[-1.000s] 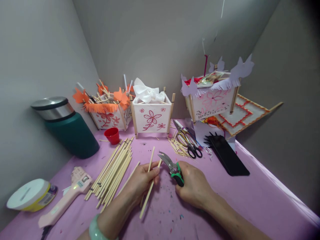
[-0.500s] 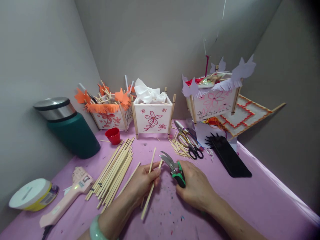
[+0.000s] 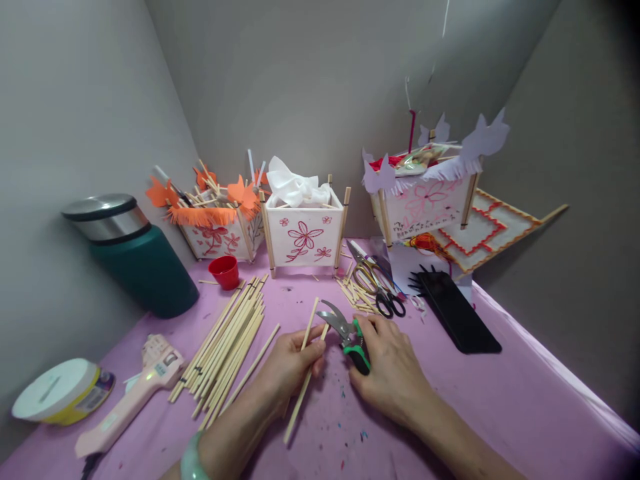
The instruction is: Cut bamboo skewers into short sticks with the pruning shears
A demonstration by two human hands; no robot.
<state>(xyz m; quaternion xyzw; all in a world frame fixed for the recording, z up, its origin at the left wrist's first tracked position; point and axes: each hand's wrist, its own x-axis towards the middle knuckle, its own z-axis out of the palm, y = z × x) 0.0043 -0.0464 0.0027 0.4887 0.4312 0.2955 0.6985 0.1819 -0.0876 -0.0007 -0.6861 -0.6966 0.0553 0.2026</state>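
Wooden sticks (image 3: 300, 405) scooted toward 3 o'clock, left hand (image 3: 294, 360) pinching, right hand (image 3: 389, 365) gripping pruners (image 3: 357, 353), one rolls and I could get nicked.

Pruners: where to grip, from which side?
Grip the pruners by the green-and-black handles, coming from the near right, as the right hand does. The blades point left and away, toward the sticks in the left hand, so the handle end is likely the safest approach. The blades look parted; keep fingers behind the pivot.
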